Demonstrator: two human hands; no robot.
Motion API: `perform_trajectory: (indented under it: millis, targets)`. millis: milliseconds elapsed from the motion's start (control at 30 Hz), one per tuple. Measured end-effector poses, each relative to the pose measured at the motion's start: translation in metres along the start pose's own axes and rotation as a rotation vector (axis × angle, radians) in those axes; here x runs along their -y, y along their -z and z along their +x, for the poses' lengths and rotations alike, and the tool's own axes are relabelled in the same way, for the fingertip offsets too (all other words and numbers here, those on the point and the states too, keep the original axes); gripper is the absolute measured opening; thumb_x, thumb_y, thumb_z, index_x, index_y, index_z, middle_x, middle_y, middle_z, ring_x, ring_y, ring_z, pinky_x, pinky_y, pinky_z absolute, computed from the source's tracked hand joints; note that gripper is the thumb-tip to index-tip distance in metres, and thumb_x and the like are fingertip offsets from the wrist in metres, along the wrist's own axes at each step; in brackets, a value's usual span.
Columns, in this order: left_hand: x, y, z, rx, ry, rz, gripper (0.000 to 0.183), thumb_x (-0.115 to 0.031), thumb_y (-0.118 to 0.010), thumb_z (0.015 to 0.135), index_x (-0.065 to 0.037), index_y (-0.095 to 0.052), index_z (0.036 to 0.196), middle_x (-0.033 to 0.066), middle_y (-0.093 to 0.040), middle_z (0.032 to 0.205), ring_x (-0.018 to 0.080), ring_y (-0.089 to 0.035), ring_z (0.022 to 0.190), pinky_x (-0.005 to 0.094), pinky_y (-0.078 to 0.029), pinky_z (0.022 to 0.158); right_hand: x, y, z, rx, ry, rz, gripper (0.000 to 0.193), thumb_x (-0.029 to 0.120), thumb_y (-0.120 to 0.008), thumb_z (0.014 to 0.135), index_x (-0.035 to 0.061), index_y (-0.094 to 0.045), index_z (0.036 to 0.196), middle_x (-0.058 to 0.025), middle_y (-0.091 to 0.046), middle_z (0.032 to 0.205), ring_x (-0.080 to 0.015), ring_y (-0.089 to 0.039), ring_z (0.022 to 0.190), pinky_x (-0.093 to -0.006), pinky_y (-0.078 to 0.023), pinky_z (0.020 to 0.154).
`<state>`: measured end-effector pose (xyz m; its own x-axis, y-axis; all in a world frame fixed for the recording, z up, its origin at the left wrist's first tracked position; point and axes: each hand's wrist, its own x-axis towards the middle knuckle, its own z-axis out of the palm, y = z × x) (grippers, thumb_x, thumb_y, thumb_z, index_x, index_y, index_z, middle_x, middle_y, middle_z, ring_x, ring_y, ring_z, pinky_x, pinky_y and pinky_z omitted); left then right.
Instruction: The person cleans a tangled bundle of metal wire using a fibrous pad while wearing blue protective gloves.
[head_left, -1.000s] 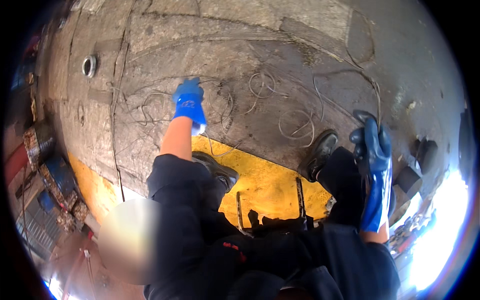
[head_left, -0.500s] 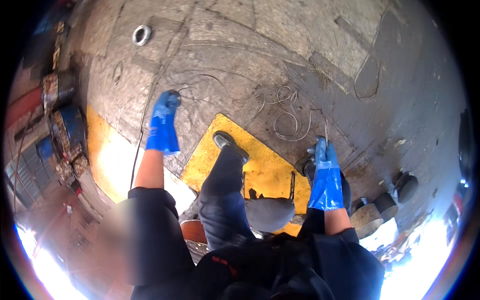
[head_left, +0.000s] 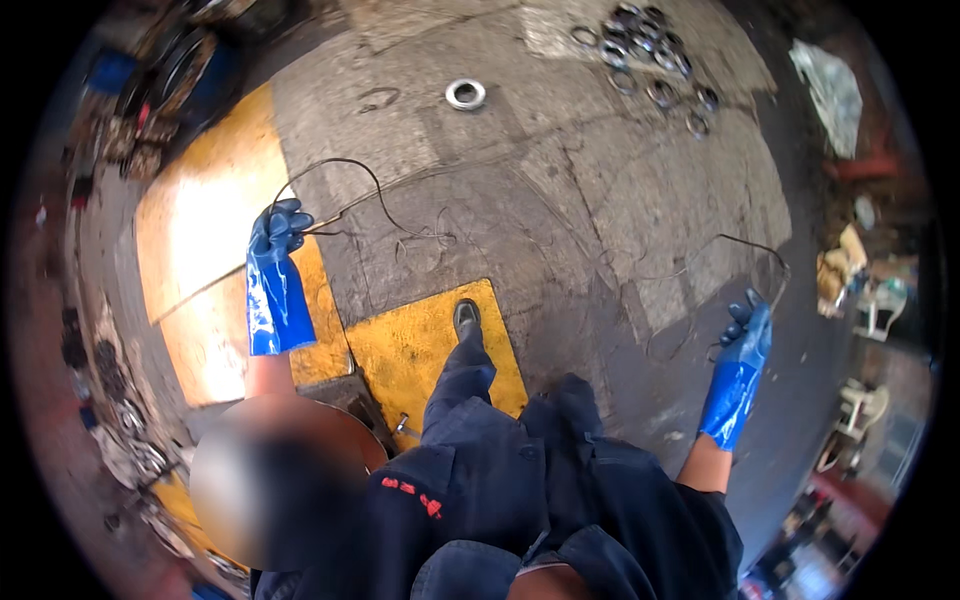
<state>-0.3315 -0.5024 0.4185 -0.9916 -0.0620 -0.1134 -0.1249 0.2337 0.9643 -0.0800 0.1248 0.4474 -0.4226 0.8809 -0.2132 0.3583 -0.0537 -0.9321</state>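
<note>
My left hand [head_left: 280,232], in a long blue rubber glove, is raised at the left with its fingers curled around a thin wire [head_left: 372,178]. From that hand the wire arches up and bends down over the grey floor. Far out to the right, my right hand [head_left: 745,325] wears a matching glove, and its fingers are closed on a wire length [head_left: 752,242] that bends above it. Between the hands the wire is thin and blurred, so I cannot tell whether both lengths join.
A shiny metal ring [head_left: 465,95] lies on the floor ahead, with several more rings [head_left: 640,45] clustered at the far right. A yellow floor plate [head_left: 400,345] lies under my foot, and another yellow plate [head_left: 210,240] is at left. White chairs [head_left: 880,308] stand at the right edge.
My hands have spread wider apart, and the wire now arches up by each hand. The view has swung right, bringing the ring cluster into sight.
</note>
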Motion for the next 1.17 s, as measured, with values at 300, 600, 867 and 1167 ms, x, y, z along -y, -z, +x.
perform_trajectory:
  millis: [300, 600, 867, 1167]
  targets:
    - [-0.082, 0.117, -0.123, -0.359, -0.021, 0.045, 0.047, -0.041, -0.053, 0.105, 0.000, -0.067, 0.123, 0.0083, -0.074, 0.092, 0.0169, -0.068, 0.088, 0.0283, -0.051, 0.076, 0.076, -0.095, 0.055, 0.358, -0.033, 0.214, 0.045, 0.046, -0.055, 0.102, 0.0167, -0.067, 0.134, 0.0015, -0.071, 0.093, -0.0051, -0.041, 0.056, -0.0231, -0.034, 0.049]
    - [-0.173, 0.196, -0.271, -0.770, -0.141, 0.137, 0.045, -0.041, -0.059, 0.103, 0.000, -0.071, 0.119, 0.0072, -0.074, 0.081, 0.0137, -0.068, 0.074, 0.0248, -0.048, 0.063, 0.121, -0.296, 0.054, 0.699, -0.038, 0.125, 0.040, 0.042, -0.058, 0.099, 0.0179, -0.069, 0.130, 0.0025, -0.070, 0.094, -0.0053, -0.040, 0.057, -0.0252, -0.033, 0.049]
    - [-0.269, 0.208, -0.405, -1.269, -0.161, 0.526, 0.034, -0.038, -0.053, 0.104, -0.008, -0.070, 0.107, -0.0025, -0.061, 0.069, 0.0068, -0.051, 0.060, 0.0229, -0.038, 0.054, 0.209, -0.436, -0.048, 1.169, 0.134, 0.107, 0.038, 0.036, -0.054, 0.102, 0.0154, -0.069, 0.130, 0.0020, -0.070, 0.101, -0.0055, -0.040, 0.058, -0.0231, -0.034, 0.050]
    - [-0.366, 0.219, -0.631, -1.872, 0.101, 0.492, 0.022, -0.018, -0.062, 0.094, -0.004, -0.070, 0.109, 0.0125, -0.069, 0.088, 0.0240, -0.068, 0.075, 0.0330, -0.054, 0.069, 0.261, -0.536, -0.296, 1.737, 0.122, 0.140, 0.039, 0.037, -0.050, 0.107, 0.0157, -0.065, 0.136, 0.0031, -0.073, 0.098, -0.0032, -0.040, 0.054, -0.0214, -0.035, 0.048]
